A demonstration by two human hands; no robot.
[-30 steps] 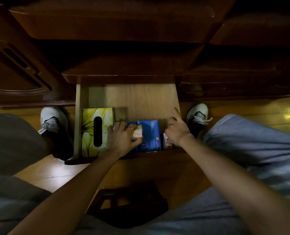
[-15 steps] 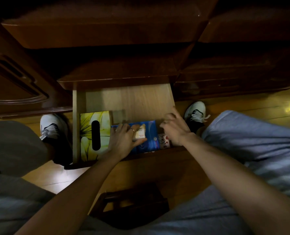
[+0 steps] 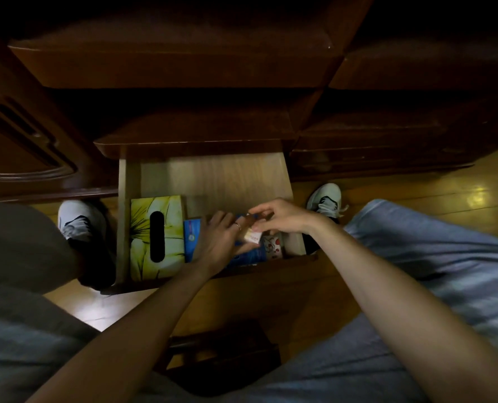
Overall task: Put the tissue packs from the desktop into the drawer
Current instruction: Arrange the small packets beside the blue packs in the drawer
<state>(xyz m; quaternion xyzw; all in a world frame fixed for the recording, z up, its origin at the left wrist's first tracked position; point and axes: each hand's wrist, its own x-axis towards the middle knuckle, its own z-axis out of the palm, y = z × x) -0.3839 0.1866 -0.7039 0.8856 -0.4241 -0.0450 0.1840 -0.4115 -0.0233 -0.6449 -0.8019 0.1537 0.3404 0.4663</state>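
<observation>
The light-wood drawer [image 3: 213,175] stands pulled out below the dark desk. Inside at the left lies a yellow flowered tissue box [image 3: 154,237] with a dark oval slot. Beside it is a blue tissue pack [image 3: 192,237], and a white pack with red spots [image 3: 274,245] sits at the drawer's right front. My left hand [image 3: 221,242] rests on the blue pack and holds a small beige pack [image 3: 252,235]. My right hand [image 3: 282,216] reaches over from the right and pinches the same small pack between thumb and fingers.
Dark wooden desk fronts [image 3: 183,62] overhang the drawer. A white sneaker [image 3: 79,219] stands left of the drawer and another [image 3: 325,197] to its right on the glossy wood floor. My knees in grey fabric fill both lower sides. A dark stool edge [image 3: 221,353] is below.
My right hand left the drawer's right front corner and moved left to my left hand, taking the small beige pack in its fingers. The white spotted pack is now uncovered.
</observation>
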